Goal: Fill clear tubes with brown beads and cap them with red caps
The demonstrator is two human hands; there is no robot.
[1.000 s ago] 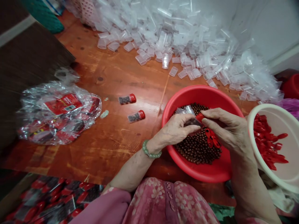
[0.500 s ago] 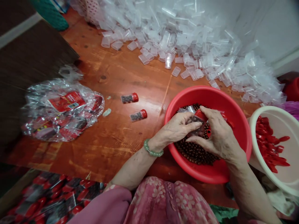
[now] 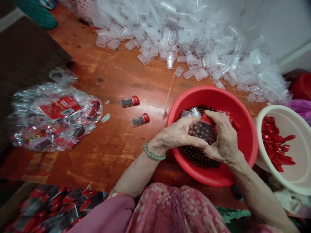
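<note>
Over the red basin [image 3: 246,129], both hands hold one small clear container [image 3: 204,131] filled with dark round balls and topped with a red cap [image 3: 207,118]. My left hand [image 3: 181,132], with a green bead bracelet [image 3: 154,156] at the wrist, grips its left side. From the right, my right hand [image 3: 224,139] wraps round it, with fingers at the cap and the thumb near its lower end. Beneath the hands, dark brown balls [image 3: 198,158] lie in the basin. Some clear containers [image 3: 193,112] and red caps [image 3: 235,125] rest among them.
Two capped, filled containers [image 3: 140,119] lie on the wooden table [image 3: 116,139]. A clear plastic bag [image 3: 58,116] of red packages is at left. Clear containers [image 3: 170,42] are heaped at the back. A cream tub [image 3: 301,145] holds red caps. Filled containers [image 3: 55,210] are piled lower left.
The held container has turned more upright, its filled face now showing. My right thumb has closed in beside my left thumb. The whole view has shifted slightly.
</note>
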